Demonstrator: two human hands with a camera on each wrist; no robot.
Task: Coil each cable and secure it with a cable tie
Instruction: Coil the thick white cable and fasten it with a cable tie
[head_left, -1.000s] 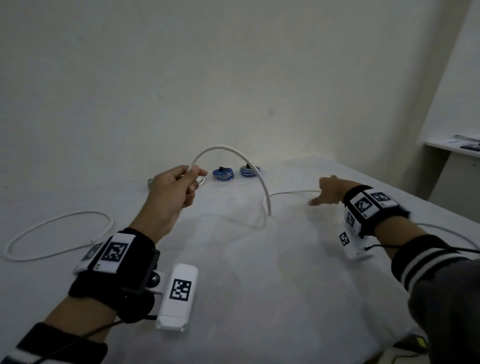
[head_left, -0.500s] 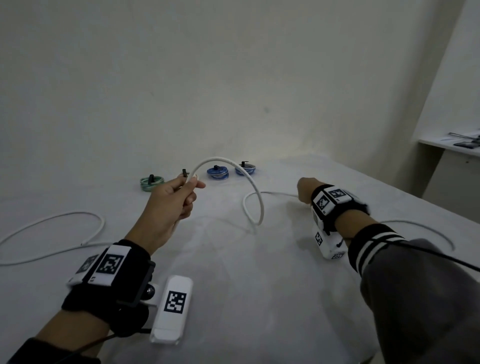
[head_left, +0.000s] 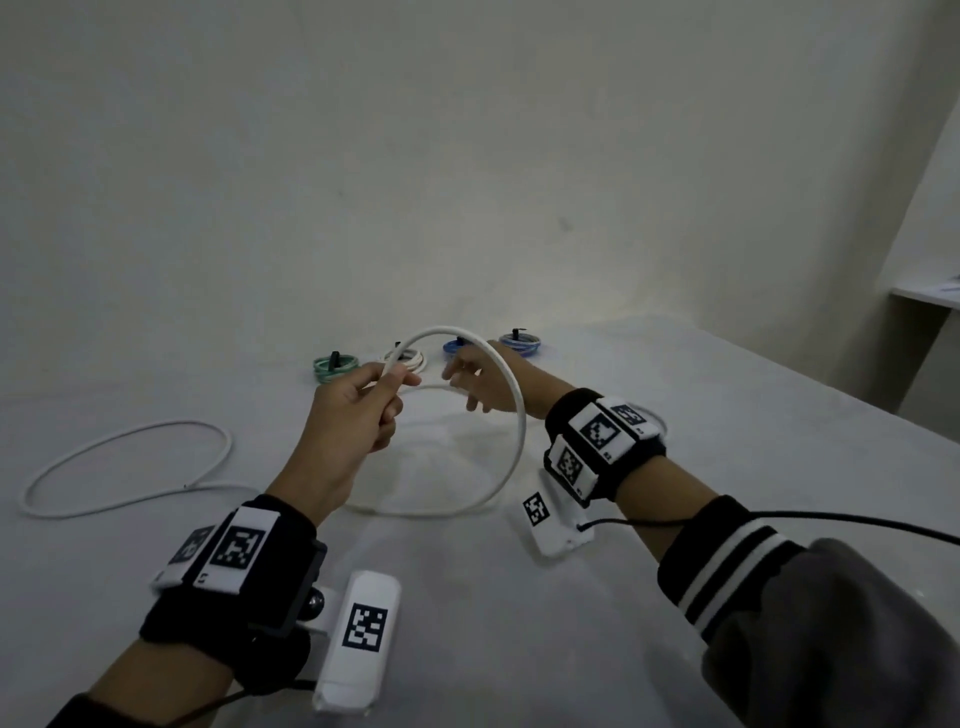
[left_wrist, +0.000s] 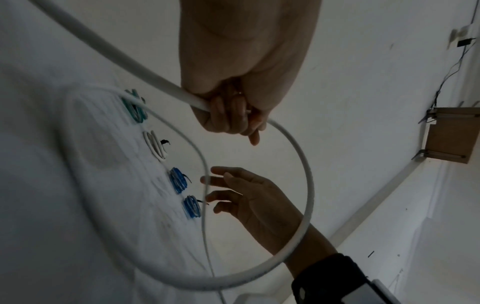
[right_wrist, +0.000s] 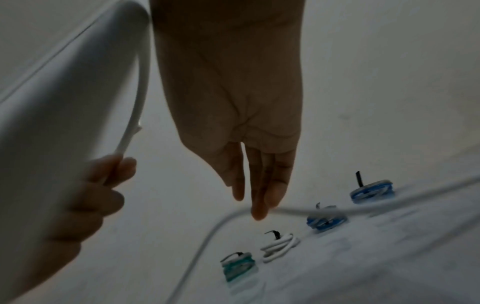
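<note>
A long white cable (head_left: 519, 415) rises off the white table (head_left: 727, 441) in one big upright loop. My left hand (head_left: 363, 400) pinches the cable near its end at the loop's top left, also seen in the left wrist view as left hand (left_wrist: 233, 115) on the cable (left_wrist: 306, 195). My right hand (head_left: 478, 379) hovers just behind the loop with straight fingers and holds nothing. In the right wrist view the right hand (right_wrist: 259, 185) has its fingertips at a blurred strand of the cable (right_wrist: 135, 115). The cable's remaining length lies in a loose loop (head_left: 130, 467) at the left.
Several small coils with black ties sit in a row at the back: a green coil (head_left: 335, 364), a white coil (head_left: 405, 358) and two blue coils (head_left: 457, 347) (head_left: 519, 342). The table's right edge runs diagonally, with a shelf (head_left: 924, 296) beyond it.
My right hand has come left from the table toward my left hand and its fingers have opened. The cable arc has grown into a nearly full loop.
</note>
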